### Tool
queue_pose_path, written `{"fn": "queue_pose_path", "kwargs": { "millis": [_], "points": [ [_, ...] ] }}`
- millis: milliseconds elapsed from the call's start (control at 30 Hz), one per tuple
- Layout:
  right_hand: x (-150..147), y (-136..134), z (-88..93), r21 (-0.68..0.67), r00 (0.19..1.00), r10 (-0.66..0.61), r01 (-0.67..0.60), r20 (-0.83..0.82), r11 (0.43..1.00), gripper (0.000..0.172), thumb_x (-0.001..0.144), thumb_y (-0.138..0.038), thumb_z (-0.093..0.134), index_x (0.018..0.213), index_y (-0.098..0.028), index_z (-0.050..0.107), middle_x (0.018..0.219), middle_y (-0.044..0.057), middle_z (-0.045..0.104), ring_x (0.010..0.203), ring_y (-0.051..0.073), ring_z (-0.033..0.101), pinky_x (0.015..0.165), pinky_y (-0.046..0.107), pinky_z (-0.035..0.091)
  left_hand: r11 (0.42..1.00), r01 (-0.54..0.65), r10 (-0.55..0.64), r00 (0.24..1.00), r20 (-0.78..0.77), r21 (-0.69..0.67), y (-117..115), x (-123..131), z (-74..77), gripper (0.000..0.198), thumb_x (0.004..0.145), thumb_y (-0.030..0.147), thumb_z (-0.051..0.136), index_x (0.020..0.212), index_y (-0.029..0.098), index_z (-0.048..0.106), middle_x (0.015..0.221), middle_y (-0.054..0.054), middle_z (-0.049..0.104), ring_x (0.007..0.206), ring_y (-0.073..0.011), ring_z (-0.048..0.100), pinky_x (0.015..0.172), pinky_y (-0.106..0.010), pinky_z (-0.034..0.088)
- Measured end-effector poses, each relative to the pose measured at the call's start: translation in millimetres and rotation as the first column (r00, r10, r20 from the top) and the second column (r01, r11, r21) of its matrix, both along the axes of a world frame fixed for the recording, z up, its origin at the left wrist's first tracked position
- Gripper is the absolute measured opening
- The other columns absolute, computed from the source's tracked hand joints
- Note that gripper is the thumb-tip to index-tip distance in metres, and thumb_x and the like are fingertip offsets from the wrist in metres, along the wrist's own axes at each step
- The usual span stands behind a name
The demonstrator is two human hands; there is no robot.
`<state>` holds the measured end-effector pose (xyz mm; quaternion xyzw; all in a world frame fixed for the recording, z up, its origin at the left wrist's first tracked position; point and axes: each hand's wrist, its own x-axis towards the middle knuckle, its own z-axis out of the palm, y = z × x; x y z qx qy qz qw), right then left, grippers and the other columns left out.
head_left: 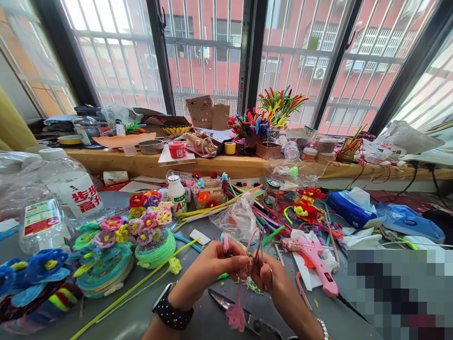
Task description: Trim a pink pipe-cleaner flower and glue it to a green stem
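Observation:
My left hand [222, 262] pinches a pink pipe cleaner [252, 237] near the middle of the view. A small pink and blue fuzzy piece [225, 240] shows by its raised fingers. Below the hand hangs a pink fuzzy flower [236, 317] on a thin stem. My right hand [274, 278] is closed on a pair of scissors [261, 246], their blades pointing up beside the pink pipe cleaner. Fingers partly hide where blades and stem meet. Under both hands, dark-handled pliers [260, 326] lie on the grey table [198, 302].
A pink glue gun [318, 269] rests at right, its cord trailing off. Pots of pipe-cleaner flowers [155, 248] and big plastic bottles [71, 189] stand at left. Behind are a white drink bottle [176, 193], loose pipe cleaners [215, 205], a blue tissue pack [350, 208] and a cluttered wooden sill [138, 163].

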<state>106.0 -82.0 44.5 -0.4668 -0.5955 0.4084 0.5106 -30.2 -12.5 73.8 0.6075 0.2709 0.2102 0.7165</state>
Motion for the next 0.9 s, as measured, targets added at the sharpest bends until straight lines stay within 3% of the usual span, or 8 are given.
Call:
{"fn": "queue_pose_path", "kwargs": {
  "millis": [133, 367, 700, 900],
  "points": [
    [2.0, -0.2, 4.0, -0.023, 0.999, 0.003, -0.002, 0.041, 1.0, 0.057, 0.069, -0.07, 0.027, 0.067, -0.017, 0.051, 0.051, -0.004, 0.029, 0.047, 0.011, 0.027, 0.044, 0.021, 0.024, 1.0, -0.004, 0.004, 1.0, -0.006, 0.016, -0.4, -0.3, 0.9, 0.026, 0.065, 0.036, 0.061, 0.063, 0.01, 0.061, 0.055, 0.0, 0.056, 0.053, -0.0092, 0.047, 0.052, -0.021, 0.036],
    [2.0, 1.2, -1.8, 0.001, 0.983, -0.075, 0.076, 0.167, 0.997, 0.06, 0.068, -0.07, 0.028, 0.063, -0.015, 0.05, 0.057, 0.0, 0.044, 0.053, 0.012, 0.037, 0.044, 0.02, 0.027, 0.999, -0.011, 0.009, 0.999, -0.038, -0.05, 0.0, 0.5, -0.7, 0.026, 0.061, 0.036, 0.064, 0.065, 0.01, 0.062, 0.057, -0.001, 0.059, 0.05, -0.0092, 0.051, 0.051, -0.021, 0.037],
    [9.0, 5.8, -12.8, -0.034, 0.94, -0.246, 0.261, 0.235, 0.965, 0.05, 0.068, -0.063, 0.041, 0.05, -0.019, 0.029, 0.047, -0.006, 0.028, 0.045, 0.008, 0.026, 0.042, 0.021, 0.019, 0.998, -0.014, 0.012, 0.999, -0.032, -0.065, -0.5, -1.3, -3.6, 0.025, 0.063, 0.034, 0.063, 0.066, 0.01, 0.061, 0.058, -0.001, 0.06, 0.049, -0.0091, 0.054, 0.05, -0.02, 0.039],
    [9.6, 5.2, -7.7, -0.016, 0.953, -0.139, 0.149, 0.271, 0.989, 0.052, 0.07, -0.067, 0.031, 0.058, -0.017, 0.04, 0.051, -0.003, 0.035, 0.048, 0.01, 0.031, 0.043, 0.021, 0.022, 0.994, -0.008, 0.009, 1.0, 0.005, -0.107, 1.6, -2.5, -6.9, 0.023, 0.065, 0.033, 0.062, 0.07, 0.01, 0.061, 0.059, -0.001, 0.06, 0.051, -0.0089, 0.055, 0.052, -0.02, 0.041]
  ]
}}
